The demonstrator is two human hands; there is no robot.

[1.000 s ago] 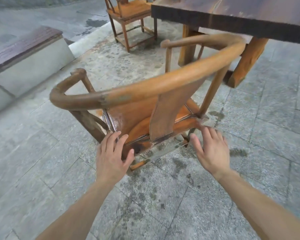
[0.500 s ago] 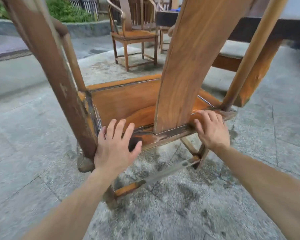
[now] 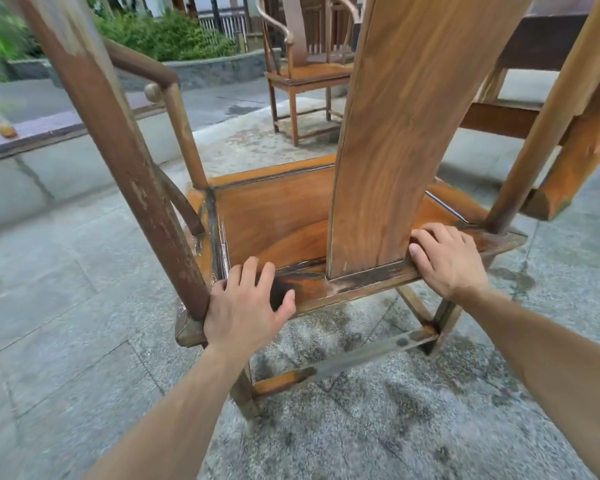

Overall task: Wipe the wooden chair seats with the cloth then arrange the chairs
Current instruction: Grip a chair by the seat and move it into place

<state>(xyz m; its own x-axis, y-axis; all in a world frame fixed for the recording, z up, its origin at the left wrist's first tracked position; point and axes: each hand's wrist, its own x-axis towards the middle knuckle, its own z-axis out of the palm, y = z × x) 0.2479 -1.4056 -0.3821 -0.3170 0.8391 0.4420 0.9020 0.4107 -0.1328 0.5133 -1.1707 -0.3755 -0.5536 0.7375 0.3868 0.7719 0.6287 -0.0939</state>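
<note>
A worn wooden armchair (image 3: 274, 216) stands right in front of me, seen from behind, its broad back splat (image 3: 388, 133) rising through the middle of the view. My left hand (image 3: 243, 310) grips the rear seat rail at the left corner, beside the back post, fingers on top and thumb on the rail's outer face. My right hand (image 3: 444, 258) holds the same rail to the right of the splat, fingers curled onto the seat edge. No cloth shows in the head view.
A second wooden armchair (image 3: 302, 74) stands farther off at the table's end. The dark table (image 3: 551, 46) and its angled leg (image 3: 575, 161) are close on the right, just beyond the chair. A low stone ledge (image 3: 49, 129) runs along the left. Paving is damp and stained.
The view has dropped low and close behind the chair. Both hands went from hovering near the seat's rear to gripping its rear rail; the last half second shows little further movement.
</note>
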